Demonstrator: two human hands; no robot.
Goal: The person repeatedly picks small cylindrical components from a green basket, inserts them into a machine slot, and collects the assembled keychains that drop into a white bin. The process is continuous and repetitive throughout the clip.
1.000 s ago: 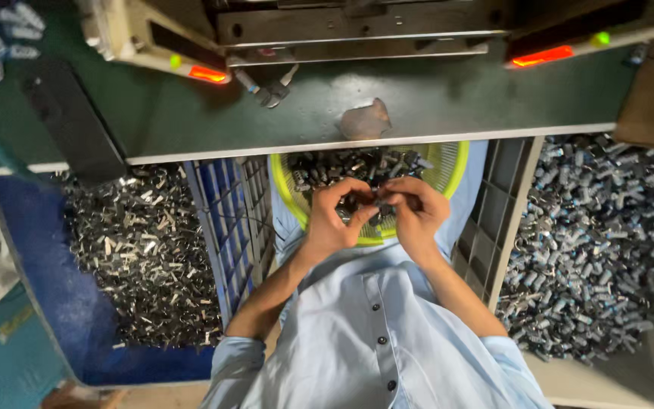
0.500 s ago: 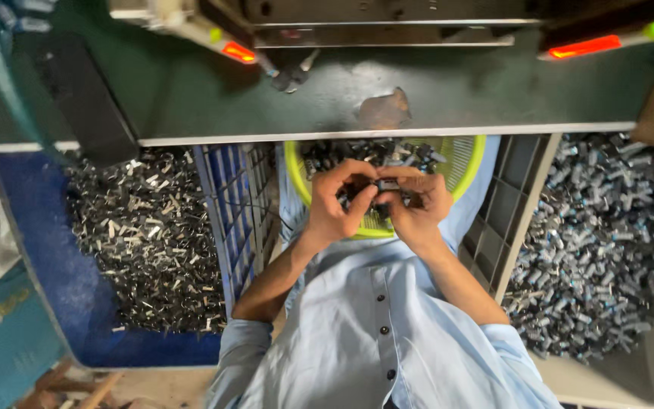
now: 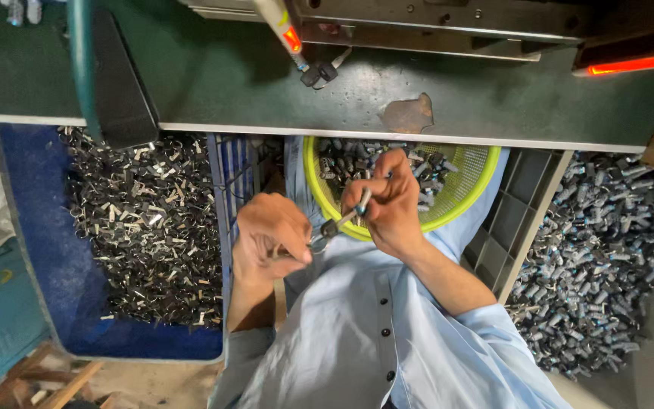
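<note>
My left hand (image 3: 270, 235) and my right hand (image 3: 389, 203) meet over my lap, in front of a yellow-green mesh basket (image 3: 469, 198) that holds several small dark metal parts. Between the fingertips of both hands is one small metal part (image 3: 336, 225) with a shiny ring end and a dark shaft. The left hand pinches the ring end. The right hand grips the shaft end with its fingers curled. My light blue shirt (image 3: 357, 333) fills the space below the hands.
A blue crate (image 3: 32, 273) of shiny metal clips lies at left, a grey bin (image 3: 527, 204) of dark blue-tipped parts at right. A green workbench (image 3: 228, 83) with a machine and glowing red lights (image 3: 624, 67) runs across the top. A blue basket wall (image 3: 230, 163) stands beside my left hand.
Both hands have come down and left from above the basket toward my lap, and the metal part between them now points diagonally. The camera has shifted.
</note>
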